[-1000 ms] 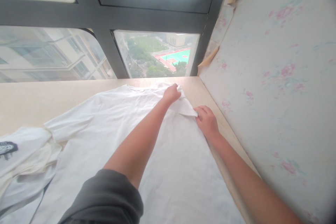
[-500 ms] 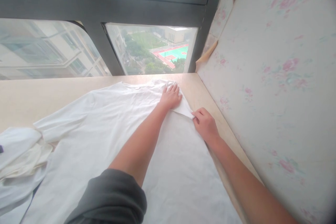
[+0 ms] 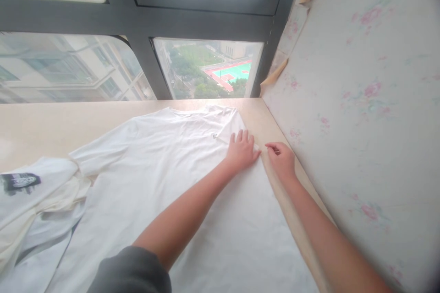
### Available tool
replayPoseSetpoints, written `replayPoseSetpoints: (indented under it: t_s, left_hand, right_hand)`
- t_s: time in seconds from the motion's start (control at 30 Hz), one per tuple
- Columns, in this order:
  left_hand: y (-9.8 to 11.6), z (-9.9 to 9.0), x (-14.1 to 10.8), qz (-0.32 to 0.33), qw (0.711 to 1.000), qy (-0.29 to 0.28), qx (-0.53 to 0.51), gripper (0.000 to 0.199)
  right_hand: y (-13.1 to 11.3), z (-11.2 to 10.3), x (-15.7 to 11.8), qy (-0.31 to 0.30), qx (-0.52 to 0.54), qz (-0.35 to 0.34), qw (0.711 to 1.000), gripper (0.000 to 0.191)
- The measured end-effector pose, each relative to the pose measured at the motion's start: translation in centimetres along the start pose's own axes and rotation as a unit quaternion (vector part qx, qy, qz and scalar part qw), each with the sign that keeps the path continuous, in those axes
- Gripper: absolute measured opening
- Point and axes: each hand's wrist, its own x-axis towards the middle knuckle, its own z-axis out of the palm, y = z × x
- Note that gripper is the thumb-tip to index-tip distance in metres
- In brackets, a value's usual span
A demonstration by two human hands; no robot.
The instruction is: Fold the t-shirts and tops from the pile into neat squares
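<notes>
White shirt (image 3: 165,183) lies spread on the pale ledge (image 3: 48,128), long axis running near to far; collar (image 3: 187,112) at the far end, below the window, body widening toward the near edge; key relation: its right edge runs between the two hands, so the left hand (image 3: 242,152) is the nearer, being on the cloth itself; that hand rests palm down, fingers fanned wide, at the far right part of the shirt, just right of a small dark print (image 3: 215,136); right hand (image 3: 282,161) sits just right of the edge, over the bare strip of ledge beside the wall (image 3: 360,155), fingers curled; whether its fingertips meet or pinch anything, cannot tell.
</notes>
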Motion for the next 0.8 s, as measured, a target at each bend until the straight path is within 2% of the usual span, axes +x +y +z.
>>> replayPoseSetpoints:
  t_s: [0.13,0.23,0.33,0.37,0.43,0.53,0.67,0.73,0.8]
  left_hand:
    - [2.5,-0.2,-5.2,0.024,1.000,-0.001,-0.011,0.067]
    - [3.4,-1.5,-10.0,0.058,0.997,-0.034,-0.027,0.065]
    - [2.8,-3.5,-15.0,0.100,0.991,-0.071,-0.051,0.059]
    - [2.0,-4.2,-16.4,0.089,0.991,-0.075,-0.059,0.055]
    - [-0.9,-5.8,-18.8,0.003,0.996,-0.061,-0.061,0.047]
    - [-7.8,-8.7,-21.1,-0.201,0.979,0.003,-0.023,0.043]
    - [-18.2,-12.9,-22.3,-0.418,0.903,0.091,0.037,0.053]
    - [-22.5,-14.8,-22.5,-0.493,0.862,0.108,0.049,0.059]
    - [-26.0,-16.3,-22.3,-0.542,0.832,0.105,0.047,0.062]
  right_hand:
    - [0.3,0.2,-0.1,-0.005,-0.015,-0.012,1.000,0.024]
    - [0.5,0.3,-0.1,-0.017,-0.045,-0.019,0.999,0.027]
    - [0.6,0.3,-0.2,-0.023,-0.060,-0.018,0.998,0.028]
    - [0.6,0.3,-0.3,-0.024,-0.060,-0.017,0.998,0.029]
    - [0.6,0.3,-0.4,-0.025,-0.064,-0.013,0.998,0.029]
    - [0.5,0.3,-0.5,-0.026,-0.073,-0.008,0.997,0.031]
    - [0.6,0.4,-0.5,-0.028,-0.086,-0.004,0.996,0.032]
    - [0.6,0.4,-0.5,-0.031,-0.091,-0.005,0.995,0.032]
    - [0.7,0.4,-0.5,-0.033,-0.095,-0.005,0.995,0.031]
